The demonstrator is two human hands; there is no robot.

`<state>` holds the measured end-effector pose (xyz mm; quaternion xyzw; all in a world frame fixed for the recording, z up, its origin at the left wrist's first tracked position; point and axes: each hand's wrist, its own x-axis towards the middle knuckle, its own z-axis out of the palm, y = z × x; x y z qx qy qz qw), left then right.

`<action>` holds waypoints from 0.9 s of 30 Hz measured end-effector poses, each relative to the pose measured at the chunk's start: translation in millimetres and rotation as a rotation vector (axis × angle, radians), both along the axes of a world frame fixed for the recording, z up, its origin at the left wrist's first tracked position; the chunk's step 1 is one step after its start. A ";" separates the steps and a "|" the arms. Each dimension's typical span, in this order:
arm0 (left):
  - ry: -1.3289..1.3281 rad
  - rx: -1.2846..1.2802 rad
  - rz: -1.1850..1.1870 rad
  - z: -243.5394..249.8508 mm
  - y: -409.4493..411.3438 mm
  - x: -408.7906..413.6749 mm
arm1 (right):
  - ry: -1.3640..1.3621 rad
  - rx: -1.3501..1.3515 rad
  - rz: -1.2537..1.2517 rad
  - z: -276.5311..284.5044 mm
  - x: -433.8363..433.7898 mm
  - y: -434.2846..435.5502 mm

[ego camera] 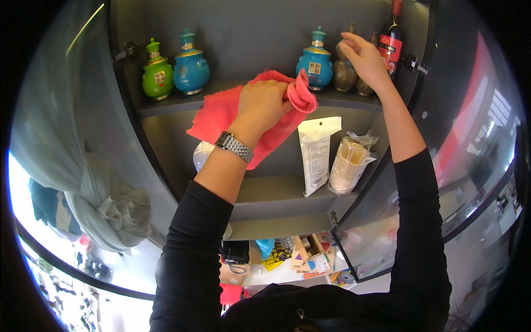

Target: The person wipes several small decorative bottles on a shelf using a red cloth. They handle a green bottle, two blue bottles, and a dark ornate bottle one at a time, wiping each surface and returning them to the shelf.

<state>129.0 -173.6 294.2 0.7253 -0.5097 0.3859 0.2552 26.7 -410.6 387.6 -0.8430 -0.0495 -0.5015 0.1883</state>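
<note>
My left hand (262, 99) grips a pink cloth (220, 114), bunched near the thumb and draped before the upper shelf's edge. My right hand (361, 58) is raised in front of a bronze-coloured gourd-shaped bottle (345, 76) and overlaps its upper part; whether the fingers touch it is unclear. Just left of that bottle stands a blue ceramic bottle (314, 66). Another gourd-shaped bottle (364, 88) is partly hidden by my right wrist. Behind that wrist, at the shelf's right end, is a wine bottle (390, 47) with a red label.
Left on the upper shelf (249, 85) stand a green bottle (157, 74) and another blue bottle (191, 68). Below are a white packet (316, 153) and bagged paper cups (348, 164). Open glass doors (464, 124) flank the cabinet. A cluttered white desktop (269, 279) lies underneath.
</note>
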 end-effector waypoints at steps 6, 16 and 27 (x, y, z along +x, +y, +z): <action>-0.038 -0.094 -0.042 -10.8 -1.5 7.9 | 0.270 -0.151 -0.235 10.8 24.3 39.2; -0.110 -0.067 -0.036 -12.2 5.9 -4.1 | 0.058 -0.013 -0.050 -3.0 68.4 60.1; -0.123 -0.111 -0.311 -12.4 25.9 7.9 | -0.070 0.282 0.283 -24.5 14.5 53.8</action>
